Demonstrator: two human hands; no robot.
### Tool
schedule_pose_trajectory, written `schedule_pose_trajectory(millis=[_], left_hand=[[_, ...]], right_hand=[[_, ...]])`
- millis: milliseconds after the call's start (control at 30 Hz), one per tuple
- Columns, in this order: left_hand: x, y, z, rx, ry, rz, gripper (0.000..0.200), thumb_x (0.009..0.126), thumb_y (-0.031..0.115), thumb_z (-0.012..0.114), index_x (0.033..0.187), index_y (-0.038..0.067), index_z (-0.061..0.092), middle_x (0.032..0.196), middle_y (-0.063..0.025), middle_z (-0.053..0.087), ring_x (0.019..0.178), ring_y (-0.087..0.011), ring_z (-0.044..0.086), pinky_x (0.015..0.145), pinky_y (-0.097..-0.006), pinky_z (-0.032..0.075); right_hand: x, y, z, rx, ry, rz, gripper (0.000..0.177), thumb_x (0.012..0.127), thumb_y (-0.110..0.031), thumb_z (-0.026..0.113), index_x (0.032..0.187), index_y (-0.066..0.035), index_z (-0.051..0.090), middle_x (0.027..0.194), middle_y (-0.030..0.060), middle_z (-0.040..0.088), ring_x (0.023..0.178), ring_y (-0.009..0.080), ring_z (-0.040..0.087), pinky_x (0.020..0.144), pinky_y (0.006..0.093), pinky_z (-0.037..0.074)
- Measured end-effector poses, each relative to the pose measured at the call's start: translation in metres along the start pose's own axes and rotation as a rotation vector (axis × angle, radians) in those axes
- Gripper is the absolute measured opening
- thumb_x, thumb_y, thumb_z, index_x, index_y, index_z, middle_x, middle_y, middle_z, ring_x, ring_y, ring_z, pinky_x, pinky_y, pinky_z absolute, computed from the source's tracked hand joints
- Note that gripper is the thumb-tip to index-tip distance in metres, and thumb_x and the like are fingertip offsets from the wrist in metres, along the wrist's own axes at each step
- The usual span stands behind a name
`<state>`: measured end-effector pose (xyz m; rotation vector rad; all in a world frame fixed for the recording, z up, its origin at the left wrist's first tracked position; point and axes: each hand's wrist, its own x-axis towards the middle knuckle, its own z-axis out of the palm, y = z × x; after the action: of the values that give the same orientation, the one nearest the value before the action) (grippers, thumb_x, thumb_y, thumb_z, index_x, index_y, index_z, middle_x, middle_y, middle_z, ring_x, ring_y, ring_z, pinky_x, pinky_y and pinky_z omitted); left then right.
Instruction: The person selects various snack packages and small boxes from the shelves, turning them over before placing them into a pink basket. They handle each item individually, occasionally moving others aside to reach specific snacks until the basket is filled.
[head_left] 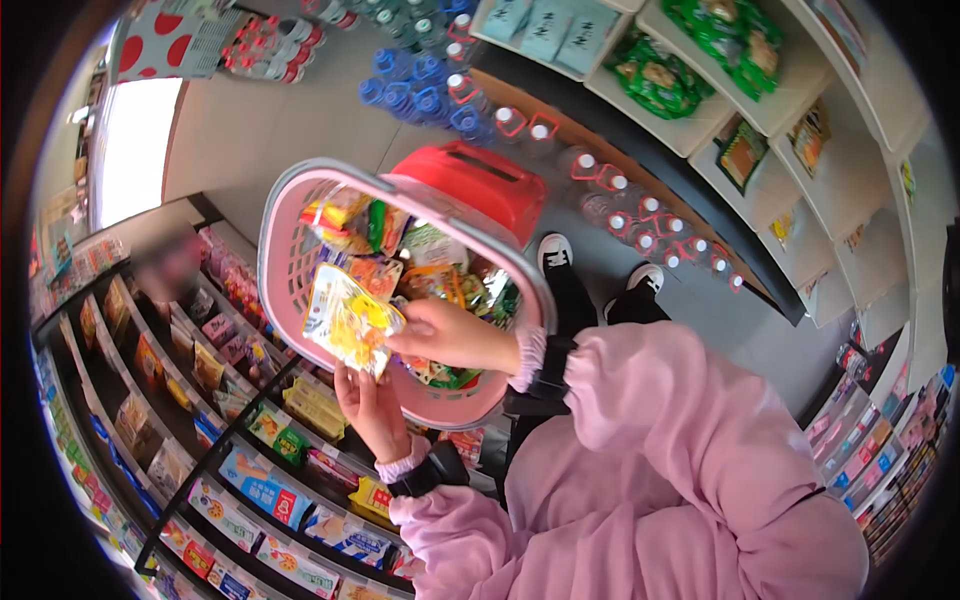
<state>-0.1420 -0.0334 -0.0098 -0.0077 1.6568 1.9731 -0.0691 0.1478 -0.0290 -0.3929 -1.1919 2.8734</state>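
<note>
A snack packet, whitish and shiny with yellow printing, is held tilted over a pink shopping basket. My right hand pinches the packet by its right edge, fingers closed. At its lower edge, my left hand grips it between thumb and fingertips. Below both hands, the basket with its grey rim holds many colourful snack packets, some hidden by the right hand and the held packet.
Shelves of packaged snacks run close along the left and bottom. A red plastic container stands beyond the basket. Bottles with red handles and blue bottles stand on the floor. White shelves with green bags line the upper right.
</note>
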Motion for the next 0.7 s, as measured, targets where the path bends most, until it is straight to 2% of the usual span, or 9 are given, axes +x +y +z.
schedule_pose_trajectory(millis=[33,67,133,200,367,500,567,633,700], left_hand=[[-0.008,0.004,0.012,0.008,-0.01,0.004,0.036,0.085,0.003,0.049,0.119,0.004,0.041,0.113,-0.0063,0.052,0.098,-0.0168,0.051,0.08,-0.0305,0.041],[-0.013,0.007,0.024,0.044,-0.07,0.002,0.036,0.084,0.003,0.049,0.12,0.003,0.041,0.113,-0.0072,0.052,0.1,-0.0181,0.05,0.083,-0.0323,0.041],[-0.021,0.013,0.056,0.158,-0.18,-0.024,0.038,0.084,0.002,0.05,0.12,0.001,0.04,0.114,-0.0106,0.051,0.104,-0.0203,0.05,0.09,-0.0351,0.039],[-0.027,0.007,0.091,0.256,-0.376,-0.06,0.037,0.083,0.001,0.051,0.118,-0.001,0.042,0.111,-0.0115,0.053,0.101,-0.0182,0.051,0.087,-0.0326,0.039],[-0.064,-0.05,0.206,0.451,-0.698,-0.225,0.035,0.079,-0.006,0.054,0.113,-0.002,0.047,0.094,-0.0057,0.058,0.081,-0.0091,0.053,0.071,-0.0203,0.042],[-0.107,-0.13,0.282,0.552,-0.912,-0.243,0.027,0.08,0.0,0.055,0.106,-0.002,0.05,0.077,-0.0042,0.055,0.067,-0.0073,0.052,0.057,-0.0201,0.043],[-0.124,-0.183,0.304,0.547,-0.985,-0.369,0.018,0.081,0.005,0.055,0.097,-0.003,0.052,0.072,-0.0045,0.056,0.059,-0.0088,0.052,0.053,-0.0208,0.044],[-0.142,-0.222,0.333,0.453,-0.955,-0.65,0.021,0.081,0.01,0.056,0.097,-0.004,0.052,0.076,-0.0056,0.056,0.062,-0.0096,0.053,0.056,-0.021,0.045],[-0.157,-0.259,0.358,0.358,-0.898,-0.808,0.02,0.081,0.01,0.057,0.095,-0.004,0.053,0.077,-0.0067,0.055,0.063,-0.0116,0.054,0.058,-0.0229,0.047]], right_hand=[[-0.015,0.002,-0.007,-0.002,0.005,0.0,0.019,0.085,-0.016,0.054,0.09,0.003,0.054,0.076,0.0024,0.058,0.071,0.0062,0.054,0.063,0.0213,0.044],[-0.033,0.003,-0.019,-0.198,0.025,-0.014,0.019,0.085,-0.016,0.053,0.087,0.003,0.055,0.074,0.0016,0.057,0.071,0.0061,0.054,0.063,0.0208,0.044],[-0.084,-0.024,-0.036,-0.079,0.06,0.01,0.021,0.086,-0.017,0.053,0.087,0.003,0.056,0.077,0.0015,0.058,0.072,0.006,0.054,0.064,0.0209,0.044],[-0.132,-0.023,-0.056,-0.018,0.184,-0.03,0.02,0.084,-0.016,0.055,0.085,0.004,0.058,0.076,0.0039,0.06,0.068,0.0078,0.056,0.059,0.0229,0.046],[-0.264,-0.046,-0.108,0.025,0.507,0.003,0.026,0.085,-0.018,0.054,0.106,-0.004,0.049,0.088,0.003,0.059,0.071,0.0078,0.057,0.056,0.0191,0.044],[-0.361,-0.035,-0.146,0.116,0.85,0.01,0.025,0.086,-0.018,0.05,0.107,-0.005,0.049,0.091,0.0047,0.059,0.076,0.0098,0.056,0.064,0.0215,0.045],[-0.401,-0.025,-0.166,0.253,0.971,-0.004,0.024,0.087,-0.018,0.049,0.107,-0.004,0.049,0.091,0.005,0.059,0.076,0.0111,0.056,0.067,0.0223,0.045],[-0.435,-0.009,-0.195,0.305,1.045,-0.064,0.023,0.087,-0.016,0.049,0.106,-0.004,0.049,0.089,0.0048,0.059,0.074,0.0115,0.056,0.066,0.0221,0.044],[-0.465,0.003,-0.225,0.346,1.124,-0.102,0.021,0.086,-0.015,0.049,0.105,-0.005,0.049,0.088,0.0049,0.059,0.073,0.0113,0.056,0.065,0.0221,0.044]])
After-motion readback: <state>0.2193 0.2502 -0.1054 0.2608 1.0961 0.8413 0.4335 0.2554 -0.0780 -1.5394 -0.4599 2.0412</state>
